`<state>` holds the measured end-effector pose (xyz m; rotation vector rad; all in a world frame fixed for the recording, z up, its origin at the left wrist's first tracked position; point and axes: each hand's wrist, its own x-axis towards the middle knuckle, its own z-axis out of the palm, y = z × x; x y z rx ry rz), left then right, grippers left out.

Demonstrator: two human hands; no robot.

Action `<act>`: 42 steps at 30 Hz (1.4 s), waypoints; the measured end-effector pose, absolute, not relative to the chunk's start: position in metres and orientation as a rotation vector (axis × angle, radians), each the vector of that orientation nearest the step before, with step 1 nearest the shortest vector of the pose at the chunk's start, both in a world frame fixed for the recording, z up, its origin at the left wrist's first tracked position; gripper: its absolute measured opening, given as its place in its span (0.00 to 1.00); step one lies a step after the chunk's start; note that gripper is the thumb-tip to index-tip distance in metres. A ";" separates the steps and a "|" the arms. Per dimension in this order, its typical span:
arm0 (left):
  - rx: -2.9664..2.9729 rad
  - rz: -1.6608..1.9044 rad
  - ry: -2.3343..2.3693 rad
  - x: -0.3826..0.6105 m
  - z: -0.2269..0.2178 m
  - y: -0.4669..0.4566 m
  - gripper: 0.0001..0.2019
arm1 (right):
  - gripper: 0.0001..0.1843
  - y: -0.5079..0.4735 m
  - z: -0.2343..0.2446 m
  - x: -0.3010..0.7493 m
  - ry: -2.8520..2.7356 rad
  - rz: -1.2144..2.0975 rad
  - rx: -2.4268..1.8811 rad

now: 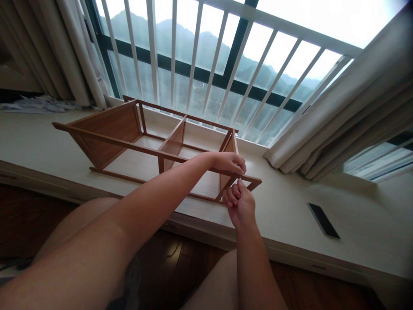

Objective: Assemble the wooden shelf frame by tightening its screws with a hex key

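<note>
A brown wooden shelf rack [172, 137] lies on its side, its open frame and inner boards facing up and toward me. My left hand [229, 162] reaches across from the left, with its fingers curled over the upper rail near the rack's right end. Just below that rail, my right hand [239, 200] is closed, thumb against the bent fingers, close to the corner joint. Whatever may be pinched in the right hand is too small or hidden to make out. The fingertips of both hands are only a short distance apart.
The rack lies on a pale window ledge [277, 206]. A dark phone [323, 220] is on the ledge at the right. White railings [193, 56] and a window stand behind, between beige curtains [335, 112]. Papers [38, 104] are heaped at the far left.
</note>
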<state>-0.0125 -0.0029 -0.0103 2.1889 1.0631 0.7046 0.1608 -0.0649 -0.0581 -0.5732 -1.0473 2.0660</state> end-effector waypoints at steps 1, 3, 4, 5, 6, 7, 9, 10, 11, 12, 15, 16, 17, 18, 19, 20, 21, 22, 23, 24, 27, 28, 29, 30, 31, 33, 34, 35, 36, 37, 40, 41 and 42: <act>2.195 0.713 1.056 -0.012 -0.011 -0.003 0.10 | 0.27 -0.065 -0.057 0.161 -1.008 2.107 -0.548; 2.213 0.727 1.048 -0.012 -0.011 -0.003 0.11 | 0.27 -0.066 -0.055 0.162 -0.940 2.176 -0.497; 2.223 0.733 1.045 -0.012 -0.011 -0.004 0.11 | 0.27 -0.066 -0.054 0.163 -0.910 2.205 -0.469; 2.232 0.733 1.042 -0.012 -0.011 -0.004 0.11 | 0.27 -0.066 -0.054 0.163 -0.884 2.233 -0.442; 2.238 0.732 1.041 -0.012 -0.011 -0.004 0.12 | 0.27 -0.066 -0.053 0.164 -0.857 2.261 -0.415; 2.240 0.727 1.040 -0.012 -0.011 -0.004 0.12 | 0.26 -0.066 -0.053 0.164 -0.825 2.286 -0.386; 2.240 0.725 1.043 -0.013 -0.012 -0.004 0.12 | 0.26 -0.066 -0.053 0.165 -0.741 2.344 -0.317; 2.239 0.723 1.046 -0.013 -0.012 -0.003 0.12 | 0.26 -0.067 -0.053 0.166 -0.689 2.374 -0.277; 2.238 0.725 1.049 -0.013 -0.013 -0.003 0.12 | 0.26 -0.068 -0.054 0.166 -0.633 2.398 -0.234; 2.238 0.727 1.049 -0.013 -0.013 -0.003 0.12 | 0.26 -0.069 -0.054 0.166 -0.576 2.415 -0.193; 2.231 0.720 1.049 -0.014 -0.013 -0.001 0.12 | 0.27 -0.069 -0.057 0.166 -0.469 2.421 -0.112; 2.225 0.718 1.050 -0.014 -0.013 -0.001 0.12 | 0.27 -0.069 -0.058 0.166 -0.462 2.417 -0.105; 2.222 0.715 1.049 -0.014 -0.013 -0.001 0.11 | 0.27 -0.068 -0.058 0.166 -0.468 2.413 -0.108; 2.220 0.713 1.046 -0.014 -0.013 -0.001 0.11 | 0.27 -0.068 -0.058 0.165 -0.487 2.411 -0.121; 2.219 0.715 1.045 -0.014 -0.013 -0.001 0.11 | 0.27 -0.067 -0.059 0.165 -0.515 2.405 -0.142; 2.218 0.717 1.044 -0.014 -0.013 -0.001 0.10 | 0.27 -0.066 -0.059 0.164 -0.550 2.395 -0.171; 2.215 0.717 1.045 -0.014 -0.012 -0.001 0.10 | 0.27 -0.066 -0.058 0.163 -0.590 2.380 -0.207; 2.209 0.715 1.048 -0.014 -0.012 -0.001 0.10 | 0.27 -0.065 -0.058 0.162 -0.631 2.356 -0.248; 2.203 0.714 1.050 -0.014 -0.012 -0.002 0.10 | 0.27 -0.065 -0.058 0.161 -0.672 2.328 -0.294; 2.197 0.713 1.049 -0.013 -0.011 -0.002 0.10 | 0.27 -0.066 -0.058 0.160 -0.710 2.290 -0.339; 2.200 0.724 1.040 -0.013 -0.010 -0.004 0.10 | 0.26 -0.066 -0.058 0.159 -0.819 2.167 -0.466; 2.203 0.727 1.039 -0.013 -0.010 -0.004 0.10 | 0.26 -0.066 -0.058 0.159 -0.852 2.136 -0.502; 2.206 0.728 1.038 -0.013 -0.010 -0.004 0.10 | 0.26 -0.066 -0.057 0.159 -0.881 2.114 -0.533; 2.209 0.728 1.037 -0.013 -0.011 -0.004 0.10 | 0.26 -0.066 -0.056 0.159 -0.905 2.101 -0.560; 2.213 0.726 1.033 -0.013 -0.011 -0.003 0.10 | 0.26 -0.065 -0.055 0.159 -0.923 2.094 -0.582; 2.221 0.720 1.021 -0.013 -0.013 -0.002 0.10 | 0.26 -0.064 -0.054 0.160 -0.953 2.083 -0.611; 2.222 0.718 1.020 -0.013 -0.013 -0.001 0.10 | 0.26 -0.063 -0.053 0.160 -0.972 2.073 -0.622; 2.220 0.715 1.024 -0.013 -0.014 0.000 0.10 | 0.26 -0.063 -0.053 0.161 -0.997 2.050 -0.641; 2.217 0.713 1.030 -0.013 -0.014 0.000 0.11 | 0.26 -0.062 -0.054 0.161 -1.029 2.014 -0.669; 2.215 0.711 1.038 -0.013 -0.014 0.000 0.11 | 0.26 -0.061 -0.055 0.161 -1.060 1.961 -0.707; 2.218 0.713 1.053 -0.013 -0.014 0.000 0.12 | 0.25 -0.057 -0.061 0.160 -1.135 1.777 -0.850; 2.221 0.715 1.052 -0.013 -0.013 0.000 0.12 | 0.25 -0.056 -0.063 0.160 -1.154 1.732 -0.891; 2.221 0.715 1.051 -0.014 -0.013 0.000 0.12 | 0.25 -0.055 -0.064 0.159 -1.175 1.701 -0.921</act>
